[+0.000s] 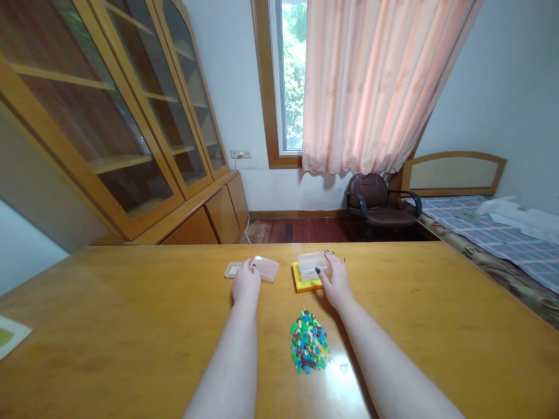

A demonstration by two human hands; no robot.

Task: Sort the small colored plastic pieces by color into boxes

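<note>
My left hand [247, 282] is closed at the near edge of a clear plastic lid [267, 269], its fingertips partly hidden. Just left of it lies a small clear plastic container [233, 269] with something whitish in it. Between thumb and fingers, my right hand [337, 280] grips a clear plastic box [309, 265]. That box is over a flat yellow box [308, 286]; whether the two touch I cannot tell. Closer to me, between my forearms, is a heap of small building bricks [309, 343] in green, blue, brown, yellow and cream.
The wooden table [131, 326] spreads wide around my arms. A white card with a green patch [11, 336] sits at its left edge. Beyond the table are a brown armchair [379, 201], a bed [515, 233] at right and a glass-door cabinet [144, 116] at left.
</note>
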